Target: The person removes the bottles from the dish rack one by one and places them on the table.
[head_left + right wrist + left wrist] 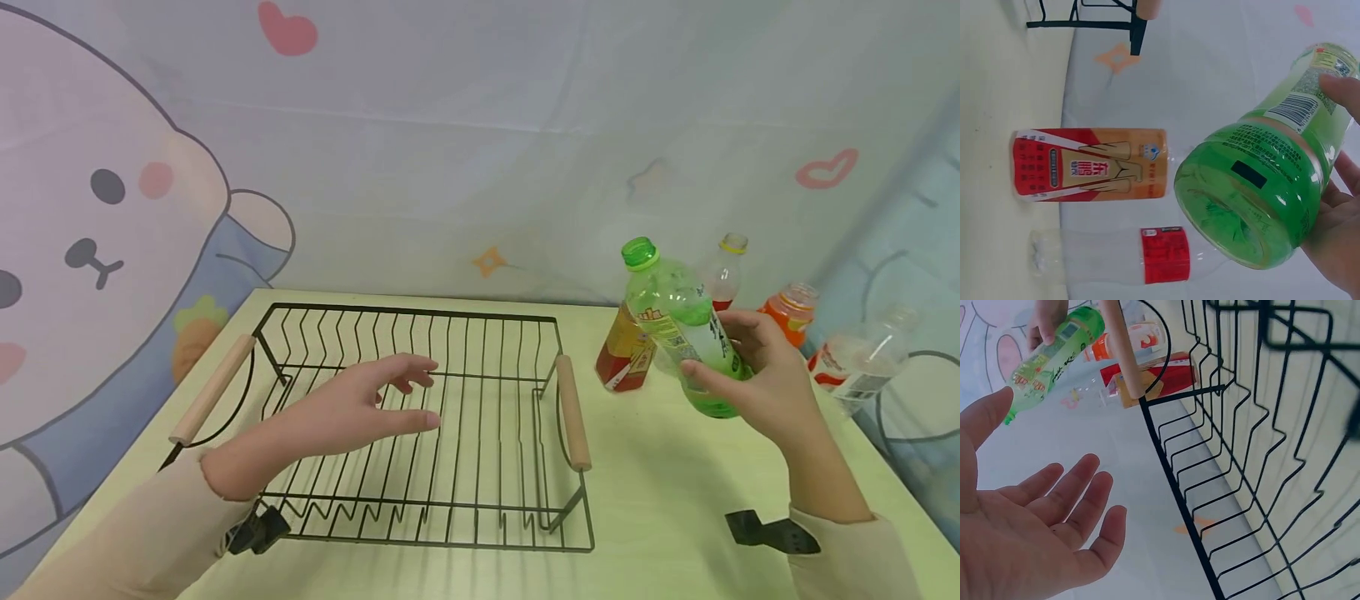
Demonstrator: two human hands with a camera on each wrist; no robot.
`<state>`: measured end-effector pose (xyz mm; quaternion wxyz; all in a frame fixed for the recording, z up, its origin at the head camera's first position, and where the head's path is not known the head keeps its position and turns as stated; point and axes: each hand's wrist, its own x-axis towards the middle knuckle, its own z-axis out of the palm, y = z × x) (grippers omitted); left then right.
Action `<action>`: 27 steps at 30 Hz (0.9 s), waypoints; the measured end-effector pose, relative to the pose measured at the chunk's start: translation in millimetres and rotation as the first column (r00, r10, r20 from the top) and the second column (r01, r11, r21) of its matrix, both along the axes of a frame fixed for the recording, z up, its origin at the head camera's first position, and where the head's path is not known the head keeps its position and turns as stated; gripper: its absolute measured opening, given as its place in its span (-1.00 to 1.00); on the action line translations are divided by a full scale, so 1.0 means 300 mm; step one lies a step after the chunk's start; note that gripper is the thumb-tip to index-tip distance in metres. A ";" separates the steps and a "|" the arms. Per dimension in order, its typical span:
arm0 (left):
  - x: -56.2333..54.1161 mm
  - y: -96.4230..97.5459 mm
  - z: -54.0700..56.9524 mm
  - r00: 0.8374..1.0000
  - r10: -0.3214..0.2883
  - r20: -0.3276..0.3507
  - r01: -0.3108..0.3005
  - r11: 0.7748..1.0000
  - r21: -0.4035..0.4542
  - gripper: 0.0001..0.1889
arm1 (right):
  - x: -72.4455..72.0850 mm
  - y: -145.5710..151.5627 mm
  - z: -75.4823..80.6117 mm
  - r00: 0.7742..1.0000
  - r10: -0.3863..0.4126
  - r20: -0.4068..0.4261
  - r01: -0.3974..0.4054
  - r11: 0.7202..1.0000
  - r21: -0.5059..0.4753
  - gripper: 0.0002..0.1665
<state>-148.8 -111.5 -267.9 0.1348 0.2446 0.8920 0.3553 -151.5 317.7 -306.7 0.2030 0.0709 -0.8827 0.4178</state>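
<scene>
My right hand (776, 383) grips a green plastic bottle (678, 321) with a green cap ring, raised and tilted, its neck pointing up to the left. In the right wrist view its ridged green base (1241, 200) faces the camera, with thumb and fingers around the labelled body. My left hand (352, 404) is over a black wire dish rack (412, 312), holding nothing, fingers spread and slightly bent. Close behind the green bottle stands a red and gold can (1091, 165). Beside the can is a clear bottle with a red label (1166, 256).
The rack has wooden handles (573, 412) on its left and right sides. Right of the green bottle stand an orange-labelled bottle (791, 312) and a clear bottle with a red and white label (862, 358), near the pale table's (660, 500) right edge. A printed curtain (465, 167) hangs behind.
</scene>
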 end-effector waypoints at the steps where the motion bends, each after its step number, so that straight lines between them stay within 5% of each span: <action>1: 0.010 -0.003 -0.006 1.000 -0.002 0.002 0.002 1.000 0.001 -0.36 | -0.004 0.005 -0.008 1.000 -0.006 0.000 0.006 1.000 -0.027 -0.30; 13: 0.122 -0.023 -0.042 0.999 -0.037 0.004 0.037 0.999 0.003 -0.33 | -0.033 0.024 -0.065 0.995 -0.083 -0.047 0.067 0.958 -0.279 -0.32; 21: 0.170 -0.050 -0.095 0.999 -0.025 0.025 0.025 0.999 0.030 -0.34 | -0.050 0.054 -0.115 0.998 -0.022 -0.054 -0.011 0.841 -0.540 -0.28; 24: 0.191 -0.055 -0.117 1.000 -0.003 0.028 0.002 0.999 0.036 -0.35 | -0.061 0.068 -0.135 0.999 -0.039 -0.025 0.019 0.837 -0.547 -0.24; 27: 0.208 -0.055 -0.140 1.000 0.021 0.021 -0.022 0.999 0.030 -0.33 | -0.073 0.086 -0.154 0.997 -0.072 0.016 0.070 0.860 -0.505 -0.18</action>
